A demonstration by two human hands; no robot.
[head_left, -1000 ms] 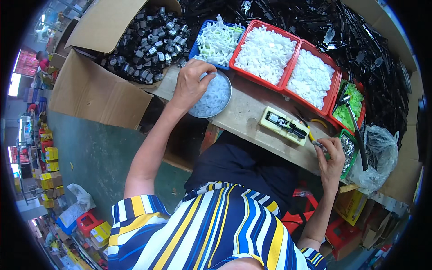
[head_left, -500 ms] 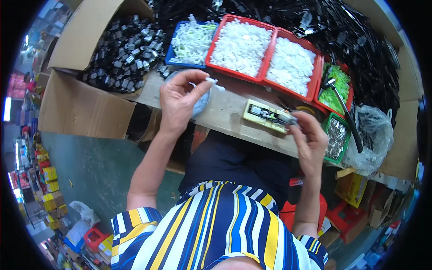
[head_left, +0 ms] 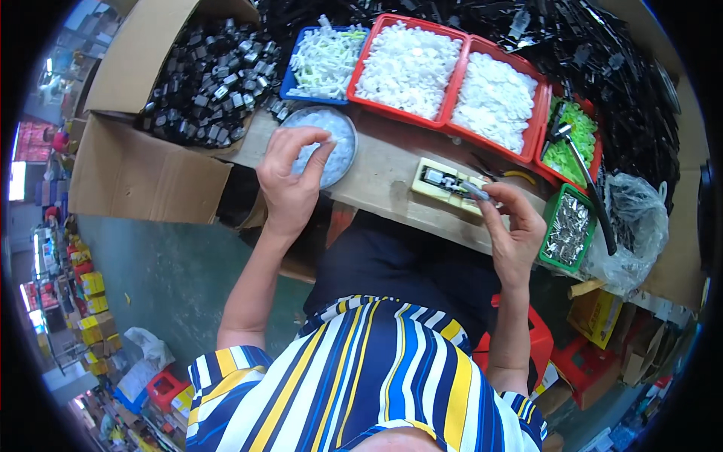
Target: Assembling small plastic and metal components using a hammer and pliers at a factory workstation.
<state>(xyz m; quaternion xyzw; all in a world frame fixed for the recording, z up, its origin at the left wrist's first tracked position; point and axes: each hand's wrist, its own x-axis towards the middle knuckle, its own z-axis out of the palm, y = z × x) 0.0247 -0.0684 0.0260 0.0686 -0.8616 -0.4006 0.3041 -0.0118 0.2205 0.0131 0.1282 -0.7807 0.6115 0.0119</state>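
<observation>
My left hand [head_left: 290, 181] is over the near-left side of a round bowl [head_left: 354, 143] that holds pale translucent pieces. Its thumb and forefinger nearly meet; whatever may be between them is too small to name. Farther right, my right hand [head_left: 515, 235] pinches a small grey metallic piece [head_left: 476, 190] with thumb and forefinger. That piece is at the right part of a cream block fixture [head_left: 424, 188], which lies on the table with black and white parts in its slot. My fingers cover the fixture's right end.
Behind stand a blue tray [head_left: 289, 95], two red trays [head_left: 440, 123] of white pieces and a red tray of green pieces [head_left: 561, 158]. A black-handled hammer [head_left: 587, 181] leans across it. Beside my right hand is a green tray [head_left: 553, 260] of metal bits. Black parts fill a carton [head_left: 151, 169].
The white piece in my left fingers no longer shows, and that hand has shifted slightly left and down. My right hand keeps the grey piece, now more nearly level at the fixture.
</observation>
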